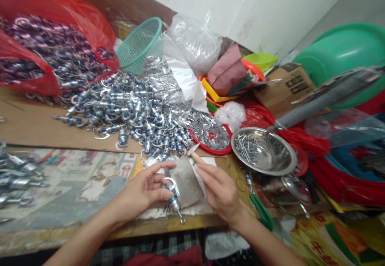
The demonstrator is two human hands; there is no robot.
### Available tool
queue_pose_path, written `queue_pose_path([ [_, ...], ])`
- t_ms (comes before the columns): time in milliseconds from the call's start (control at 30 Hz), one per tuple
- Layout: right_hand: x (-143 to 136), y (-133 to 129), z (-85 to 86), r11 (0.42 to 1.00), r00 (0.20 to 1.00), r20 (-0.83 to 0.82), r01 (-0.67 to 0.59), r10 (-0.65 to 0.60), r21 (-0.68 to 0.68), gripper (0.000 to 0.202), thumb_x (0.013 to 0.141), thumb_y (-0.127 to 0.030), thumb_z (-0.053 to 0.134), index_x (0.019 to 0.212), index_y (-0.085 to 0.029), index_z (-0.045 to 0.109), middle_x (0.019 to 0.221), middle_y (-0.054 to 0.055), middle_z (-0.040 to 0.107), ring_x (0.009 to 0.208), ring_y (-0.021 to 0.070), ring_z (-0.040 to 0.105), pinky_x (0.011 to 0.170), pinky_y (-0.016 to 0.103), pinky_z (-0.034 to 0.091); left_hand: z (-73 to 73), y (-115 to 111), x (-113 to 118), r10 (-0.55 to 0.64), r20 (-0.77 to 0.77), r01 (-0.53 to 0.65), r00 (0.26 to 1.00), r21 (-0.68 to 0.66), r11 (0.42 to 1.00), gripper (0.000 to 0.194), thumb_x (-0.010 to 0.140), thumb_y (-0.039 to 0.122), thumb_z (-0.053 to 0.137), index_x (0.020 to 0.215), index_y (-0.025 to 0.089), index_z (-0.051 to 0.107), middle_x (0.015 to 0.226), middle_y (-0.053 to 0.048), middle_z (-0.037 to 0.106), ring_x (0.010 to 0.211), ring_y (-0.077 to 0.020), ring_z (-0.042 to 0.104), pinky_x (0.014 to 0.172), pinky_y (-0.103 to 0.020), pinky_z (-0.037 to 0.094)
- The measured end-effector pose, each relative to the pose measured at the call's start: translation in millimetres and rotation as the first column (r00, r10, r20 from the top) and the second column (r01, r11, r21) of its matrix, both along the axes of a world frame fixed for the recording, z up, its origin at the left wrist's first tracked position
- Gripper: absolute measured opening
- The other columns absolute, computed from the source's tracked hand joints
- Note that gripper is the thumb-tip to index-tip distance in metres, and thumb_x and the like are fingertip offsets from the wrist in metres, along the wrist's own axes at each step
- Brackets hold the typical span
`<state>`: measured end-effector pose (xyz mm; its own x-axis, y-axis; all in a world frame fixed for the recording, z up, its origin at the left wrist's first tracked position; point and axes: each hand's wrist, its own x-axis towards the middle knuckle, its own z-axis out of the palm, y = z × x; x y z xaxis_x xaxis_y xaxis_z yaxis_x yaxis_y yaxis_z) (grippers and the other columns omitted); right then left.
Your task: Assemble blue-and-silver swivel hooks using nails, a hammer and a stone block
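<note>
My left hand [147, 190] is closed round a small silver-and-blue metal hook fitting [173, 202], thumb against its side and index finger stretched out above. The fitting's curved hook points up, and its thin ringed end points down toward the table's front edge. A small hammer [197, 158] with a wooden handle is gripped in my right hand [221, 192], its metal head raised to the upper left of the fingers. Between the hands lies a worn flat metal plate [188, 182]. Behind it spreads a large heap of similar hook fittings [141, 115].
A red tray [224, 150] of small metal clips and a steel bowl [282, 170] with nails stand at right. A grey-handled tool [325, 97] slants above the bowl. More fittings fill a red bag [99, 21] and lie blurred at left. A green basket [140, 37] leans behind.
</note>
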<state>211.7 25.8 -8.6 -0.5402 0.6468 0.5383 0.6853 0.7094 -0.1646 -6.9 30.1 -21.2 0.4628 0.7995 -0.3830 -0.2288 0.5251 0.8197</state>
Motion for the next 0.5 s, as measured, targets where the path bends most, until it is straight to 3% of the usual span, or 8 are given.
queue_pose_path([
  [67, 12, -1, -11.2, 0.94, 0.952, 0.048, 0.305, -0.301, -0.154, 0.028, 0.084, -0.019, 0.05, 0.111, -0.015, 0.058, 0.099, 0.013, 0.064, 0.093, 0.0249, 0.061, 0.077, 0.04, 0.052, 0.1, 0, -1, -0.006, -0.007, 0.006, 1.0, -0.003, 1.0, 0.063, 0.058, 0.014, 0.072, 0.116, 0.019, 0.048, 0.074, 0.002, 0.06, 0.07, -0.0169, 0.06, 0.065, -0.032, 0.047],
  [100, 18, 0, -17.4, 0.887, 0.921, 0.108, 0.39, -0.375, -0.248, 0.029, 0.083, -0.023, 0.054, 0.11, -0.014, 0.058, 0.096, 0.013, 0.065, 0.089, 0.0268, 0.062, 0.075, 0.043, 0.052, -0.1, 0, -1, -0.009, -0.01, 0.009, 1.0, -0.001, 1.0, 0.063, 0.058, 0.014, 0.072, 0.117, 0.019, 0.048, 0.074, 0.002, 0.06, 0.07, -0.0168, 0.06, 0.065, -0.032, 0.047],
  [167, 28, 1, -28.0, 0.796, 0.9, 0.185, 0.436, -0.395, -0.42, 0.029, 0.08, -0.027, 0.057, 0.106, -0.014, 0.06, 0.088, 0.011, 0.066, 0.082, 0.0268, 0.064, 0.07, 0.042, 0.053, -0.5, 0, -2, -0.01, -0.015, 0.01, 1.0, 0.0, 1.0, 0.066, 0.059, 0.014, 0.072, 0.119, 0.019, 0.045, 0.075, 0.001, 0.06, 0.069, -0.0161, 0.059, 0.066, -0.031, 0.047],
  [233, 34, 0, -31.8, 0.746, 0.9, 0.138, 0.423, -0.414, -0.514, 0.025, 0.08, -0.025, 0.057, 0.103, -0.016, 0.06, 0.088, 0.007, 0.066, 0.08, 0.0235, 0.064, 0.071, 0.038, 0.053, -0.5, 0, -2, -0.009, -0.008, 0.009, 1.0, -0.004, 1.0, 0.07, 0.058, 0.015, 0.072, 0.122, 0.017, 0.043, 0.075, 0.001, 0.06, 0.068, -0.0157, 0.059, 0.066, -0.031, 0.048],
  [333, 36, -13, -17.8, 0.793, 0.906, -0.026, 0.356, -0.423, -0.494, 0.031, 0.079, -0.024, 0.059, 0.109, -0.019, 0.057, 0.1, 0.007, 0.065, 0.089, 0.0215, 0.063, 0.076, 0.034, 0.053, 0.3, 0, -1, -0.004, 0.003, 0.004, 1.0, -0.015, 1.0, 0.074, 0.058, 0.015, 0.072, 0.125, 0.017, 0.04, 0.074, 0.001, 0.061, 0.067, -0.0159, 0.06, 0.065, -0.031, 0.048],
  [500, 34, -52, 26.7, 0.925, 0.976, -0.127, 0.123, -0.179, -0.36, 0.05, 0.083, -0.012, 0.053, 0.13, -0.028, 0.044, 0.113, 0.005, 0.062, 0.1, 0.0171, 0.061, 0.08, 0.024, 0.051, -1.1, 0, -1, 0.01, 0.031, -0.009, 0.999, -0.025, 1.0, 0.08, 0.059, 0.015, 0.073, 0.129, 0.02, 0.036, 0.072, 0.002, 0.062, 0.067, -0.0157, 0.061, 0.064, -0.03, 0.048],
])
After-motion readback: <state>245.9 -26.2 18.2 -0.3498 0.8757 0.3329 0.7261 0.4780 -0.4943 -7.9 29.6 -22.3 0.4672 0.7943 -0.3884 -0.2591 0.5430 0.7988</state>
